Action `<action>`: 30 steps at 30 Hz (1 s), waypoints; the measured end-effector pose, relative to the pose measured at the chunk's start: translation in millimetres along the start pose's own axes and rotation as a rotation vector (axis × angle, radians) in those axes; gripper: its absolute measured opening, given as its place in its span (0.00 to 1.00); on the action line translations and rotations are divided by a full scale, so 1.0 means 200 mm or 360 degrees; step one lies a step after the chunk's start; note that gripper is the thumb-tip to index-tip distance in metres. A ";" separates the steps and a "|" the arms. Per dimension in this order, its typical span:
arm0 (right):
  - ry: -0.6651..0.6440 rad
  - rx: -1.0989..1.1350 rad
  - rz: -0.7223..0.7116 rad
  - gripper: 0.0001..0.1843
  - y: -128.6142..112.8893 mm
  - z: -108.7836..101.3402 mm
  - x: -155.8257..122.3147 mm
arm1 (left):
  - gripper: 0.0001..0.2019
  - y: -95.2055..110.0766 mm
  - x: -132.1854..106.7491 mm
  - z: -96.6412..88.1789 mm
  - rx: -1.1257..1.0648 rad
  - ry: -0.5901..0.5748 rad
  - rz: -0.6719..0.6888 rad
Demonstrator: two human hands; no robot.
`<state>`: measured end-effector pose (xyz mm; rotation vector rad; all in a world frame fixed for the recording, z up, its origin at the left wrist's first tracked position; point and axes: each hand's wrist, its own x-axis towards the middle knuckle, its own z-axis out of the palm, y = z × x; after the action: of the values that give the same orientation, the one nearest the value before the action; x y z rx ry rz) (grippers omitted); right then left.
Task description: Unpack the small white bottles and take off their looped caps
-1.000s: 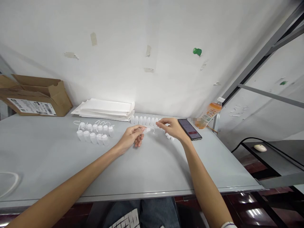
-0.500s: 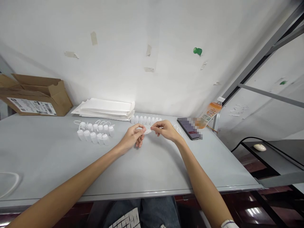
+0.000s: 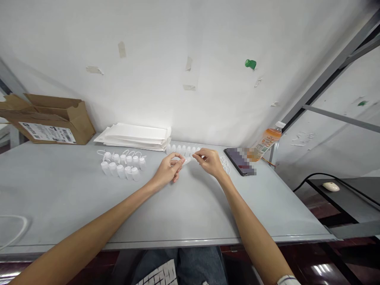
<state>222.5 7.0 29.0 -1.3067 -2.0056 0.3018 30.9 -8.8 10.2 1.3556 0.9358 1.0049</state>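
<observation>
Above the middle of the table, my left hand (image 3: 168, 170) pinches a small translucent white piece (image 3: 187, 160) between thumb and fingers; its exact shape is hard to make out. Facing it, my right hand (image 3: 210, 162) has thumb and forefinger pressed together at the right end of that piece, and what lies between these fingertips is too small to name. Behind both hands runs a row of small white plastic bottles (image 3: 183, 149), partly covered by them. To the left stand two rows of similar bottles (image 3: 120, 171), several with white cord loops on top.
White cords (image 3: 225, 164) lie beside a dark phone (image 3: 239, 161) on the grey table (image 3: 184, 213). An orange drink bottle (image 3: 268, 140) leans at the right end. Along the wall are a stack of white sheets (image 3: 133, 136) and an open cardboard box (image 3: 56, 122).
My right fingertips have drawn slightly apart from my left ones. The whole view has shifted a little; the bottles and other things on the table stay put.
</observation>
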 end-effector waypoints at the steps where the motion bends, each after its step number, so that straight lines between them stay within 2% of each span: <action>1: 0.0026 -0.0048 -0.0029 0.13 0.00 0.01 0.00 | 0.18 0.00 0.00 0.00 -0.0010 0.0018 -0.0002; 5: 0.0083 -0.0258 -0.0062 0.15 0.02 0.02 0.00 | 0.17 0.01 -0.01 0.00 -0.0094 0.0059 -0.0041; 10: 0.0440 -0.0416 0.0184 0.16 0.08 -0.10 -0.01 | 0.16 0.02 -0.02 -0.05 -0.0242 0.0209 -0.0069; 14: 0.0548 -0.0271 0.0245 0.16 0.14 -0.21 -0.03 | 0.18 0.02 -0.03 -0.06 -0.0249 0.0063 -0.0061; 18: 0.0683 -0.0487 0.0396 0.15 0.23 -0.28 -0.04 | 0.22 -0.01 -0.02 -0.04 -0.0152 -0.0105 -0.0123; 20: 0.0668 -0.0630 0.0515 0.14 0.27 -0.30 -0.05 | 0.23 -0.02 -0.02 -0.03 -0.0112 -0.0139 -0.0128; 24: 0.0486 -0.0722 0.0675 0.14 0.31 -0.34 -0.06 | 0.22 -0.03 -0.01 -0.03 -0.0064 -0.0128 -0.0141; 30: 0.0230 -0.0817 0.1179 0.14 0.27 -0.35 -0.08 | 0.21 -0.01 -0.01 -0.04 -0.0040 -0.0112 -0.0174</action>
<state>312.4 6.4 43.5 -2.3077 -1.4489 0.0132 23.7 -7.9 7.1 1.2962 0.9315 0.8779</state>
